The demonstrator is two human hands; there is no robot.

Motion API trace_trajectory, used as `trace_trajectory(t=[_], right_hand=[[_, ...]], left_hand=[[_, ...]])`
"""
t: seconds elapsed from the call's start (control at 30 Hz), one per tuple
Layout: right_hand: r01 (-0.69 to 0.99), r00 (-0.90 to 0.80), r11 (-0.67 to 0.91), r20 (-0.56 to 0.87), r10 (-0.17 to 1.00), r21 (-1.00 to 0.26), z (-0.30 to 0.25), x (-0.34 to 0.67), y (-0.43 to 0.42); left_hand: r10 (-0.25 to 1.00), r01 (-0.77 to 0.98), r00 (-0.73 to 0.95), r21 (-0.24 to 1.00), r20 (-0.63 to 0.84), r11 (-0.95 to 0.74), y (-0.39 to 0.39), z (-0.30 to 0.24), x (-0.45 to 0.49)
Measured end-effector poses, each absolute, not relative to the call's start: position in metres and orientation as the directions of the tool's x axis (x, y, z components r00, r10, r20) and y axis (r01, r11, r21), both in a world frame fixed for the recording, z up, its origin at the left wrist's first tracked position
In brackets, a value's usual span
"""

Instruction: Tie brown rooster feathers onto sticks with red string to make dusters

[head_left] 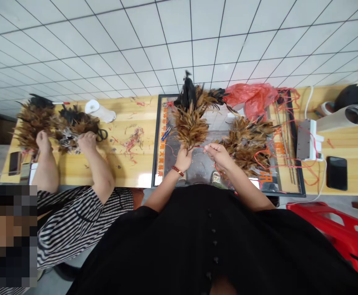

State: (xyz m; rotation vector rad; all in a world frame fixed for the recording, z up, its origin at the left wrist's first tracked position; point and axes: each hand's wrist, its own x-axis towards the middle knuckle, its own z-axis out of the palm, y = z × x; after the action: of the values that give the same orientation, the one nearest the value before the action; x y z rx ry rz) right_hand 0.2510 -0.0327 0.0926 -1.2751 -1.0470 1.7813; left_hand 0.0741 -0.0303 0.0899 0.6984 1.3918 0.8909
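Observation:
My left hand (183,159) is closed round the base of a brown and black feather bundle (192,123), whose dark tips point toward the wall. A red string (199,146) runs from that base across to my right hand (218,155), which pinches it between thumb and fingers. To the right of my right hand lies a loose pile of brown feathers (249,143). Small blue thread snips (166,134) rest left of the bundle. Beneath everything is a dark-framed glass panel (156,164) with orange lettering.
A co-worker's hands (88,141) handle feathers at the left, near black scissors (102,134) and a white roll (100,110). A red plastic bag (252,98) sits by the wall. At right are a white box (308,139), a phone (336,173), a paper roll (345,116) and a red stool (329,217).

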Motion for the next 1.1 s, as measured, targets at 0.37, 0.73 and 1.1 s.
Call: trace_trajectory(t=[0.37,0.73,1.1], right_hand=[[0.737,-0.471,0.261,-0.196,0.86,-0.624,0.145,0.24,-0.042],[0.776,-0.432,0.216,-0.249,0.867,-0.593,0.107,0.259,0.049],[0.258,-0.602,-0.684,-0.667,0.438,-0.682,0.058,0.278,0.062]], left_hand=[[0.91,0.599,-0.106,0.704,-0.401,0.38,-0.033,0.098,0.081],[0.78,0.7,0.598,0.593,-0.184,-0.397,-0.014,0.13,0.036],[0.393,0.436,0.894,0.22,-0.214,-0.873,0.003,0.107,0.022]])
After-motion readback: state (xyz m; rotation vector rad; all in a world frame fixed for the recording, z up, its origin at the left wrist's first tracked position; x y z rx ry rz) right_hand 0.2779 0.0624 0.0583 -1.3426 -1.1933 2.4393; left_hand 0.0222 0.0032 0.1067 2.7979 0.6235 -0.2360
